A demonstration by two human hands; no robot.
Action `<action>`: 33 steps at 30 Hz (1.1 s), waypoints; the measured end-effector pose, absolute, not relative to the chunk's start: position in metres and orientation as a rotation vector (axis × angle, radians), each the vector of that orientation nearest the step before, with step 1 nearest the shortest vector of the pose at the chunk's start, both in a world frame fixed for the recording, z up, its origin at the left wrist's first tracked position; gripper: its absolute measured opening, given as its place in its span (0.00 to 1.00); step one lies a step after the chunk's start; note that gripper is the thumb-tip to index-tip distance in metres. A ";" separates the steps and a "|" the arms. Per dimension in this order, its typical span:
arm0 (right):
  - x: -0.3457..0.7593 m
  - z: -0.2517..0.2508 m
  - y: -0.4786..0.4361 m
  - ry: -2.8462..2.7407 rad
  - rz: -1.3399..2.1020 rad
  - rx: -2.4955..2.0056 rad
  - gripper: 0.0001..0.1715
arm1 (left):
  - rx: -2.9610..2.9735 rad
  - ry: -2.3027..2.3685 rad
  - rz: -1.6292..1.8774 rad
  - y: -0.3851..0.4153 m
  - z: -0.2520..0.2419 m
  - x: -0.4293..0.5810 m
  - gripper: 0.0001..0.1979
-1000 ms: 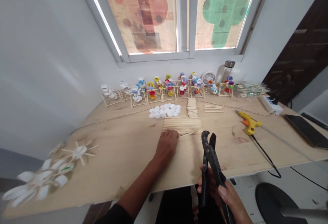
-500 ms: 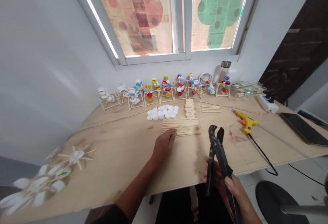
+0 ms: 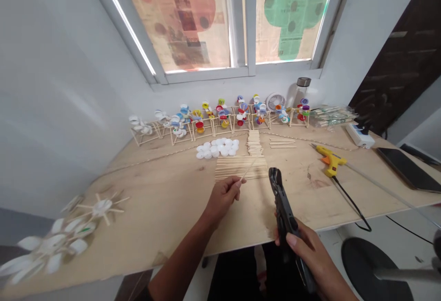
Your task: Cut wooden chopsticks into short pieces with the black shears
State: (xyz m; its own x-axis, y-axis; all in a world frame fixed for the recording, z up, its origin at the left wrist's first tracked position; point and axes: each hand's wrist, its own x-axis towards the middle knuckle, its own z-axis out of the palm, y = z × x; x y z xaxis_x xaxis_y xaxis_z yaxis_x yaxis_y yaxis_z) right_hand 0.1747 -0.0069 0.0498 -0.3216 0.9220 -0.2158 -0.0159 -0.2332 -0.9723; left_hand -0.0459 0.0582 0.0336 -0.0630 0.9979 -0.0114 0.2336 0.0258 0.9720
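Note:
Pinched between the fingers of my left hand is a thin wooden stick, pointing up and away to the right. Beneath and beyond it lies a row of long wooden sticks. My right hand is wrapped round the handles of black pipe cutters, whose head points away from me, apart from the stick. A pile of short stick pieces lies just behind the long row. White bottle caps are gathered to its left, and a few sticks lie to its right.
Several small stick frames with coloured caps line the wall. A yellow glue gun, power strip and phone are on the right. White paddle wheels sit at the left. A glass bottle and small fan stand behind.
My left hand has lifted the stick off the row and drawn it slightly closer and right. The cutters have turned and swung left, their handles now nearer together.

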 end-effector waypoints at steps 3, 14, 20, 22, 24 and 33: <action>0.173 0.049 -0.004 -1.456 1.632 -1.142 0.16 | 1.257 1.406 1.094 0.047 0.044 -0.047 0.17; 0.162 0.040 -0.011 -1.628 1.655 -1.178 0.22 | 1.537 1.398 0.989 0.023 0.064 -0.055 0.14; 0.156 0.036 -0.016 -1.628 1.639 -1.209 0.25 | 1.772 1.426 0.790 0.020 0.070 -0.058 0.15; 0.155 0.035 -0.017 -1.628 1.637 -1.220 0.27 | 1.815 1.442 0.749 0.020 0.073 -0.059 0.15; 0.154 0.034 -0.017 -1.613 1.636 -1.244 0.27 | 1.842 1.456 0.726 0.020 0.075 -0.061 0.15; 0.151 0.029 -0.021 -1.561 1.657 -1.229 0.25 | 1.873 1.448 0.679 0.021 0.076 -0.067 0.16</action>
State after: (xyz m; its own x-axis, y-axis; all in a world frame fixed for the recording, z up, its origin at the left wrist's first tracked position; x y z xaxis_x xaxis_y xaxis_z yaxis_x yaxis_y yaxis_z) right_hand 0.1512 -0.0209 0.0294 -0.4330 0.8674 -0.2453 0.1932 -0.1765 -0.9652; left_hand -0.0665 0.0211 0.0761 0.2500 0.9682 0.0042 0.6222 -0.1640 0.7655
